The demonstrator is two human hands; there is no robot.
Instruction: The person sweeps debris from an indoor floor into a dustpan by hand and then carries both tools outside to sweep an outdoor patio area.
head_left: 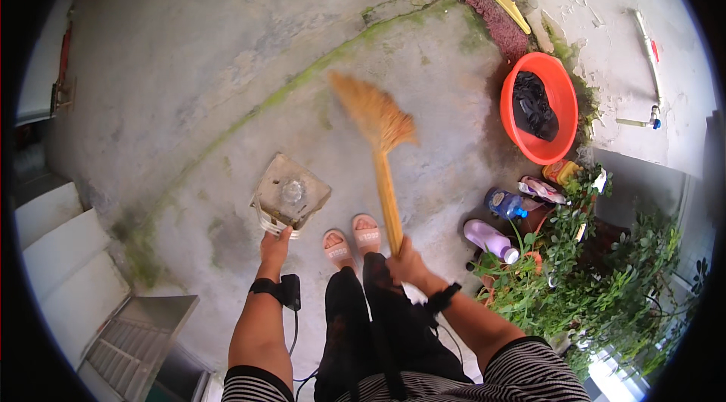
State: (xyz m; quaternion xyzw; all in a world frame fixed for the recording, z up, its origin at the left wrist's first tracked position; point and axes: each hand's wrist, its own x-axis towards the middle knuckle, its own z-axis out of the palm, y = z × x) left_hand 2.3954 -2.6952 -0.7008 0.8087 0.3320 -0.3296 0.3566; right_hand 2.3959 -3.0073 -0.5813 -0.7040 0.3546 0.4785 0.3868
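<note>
My right hand (pixel 408 262) is closed around the wooden handle of a straw broom (pixel 387 190). The broom's bristles fan out ahead of me, blurred at the edges, over the concrete floor (pixel 227 92). On the left, my left hand (pixel 275 245) grips the near side of a dirty, square dustpan-like scoop (pixel 270 192) with a whitish ribbed rim. A clear, crumpled-looking piece (pixel 293 191) lies in the scoop; I cannot make out its kind. The scoop is in front of my feet, left of the broom.
To the right stands an orange-red tub (pixel 539 146) with dark cloth in it. Nearer are a lilac bottle (pixel 488 238), a blue bottle (pixel 503 203) and leafy potted plants (pixel 605 281). A mop (pixel 495 16) lies by the wall. Steps (pixel 64 243) rise at left.
</note>
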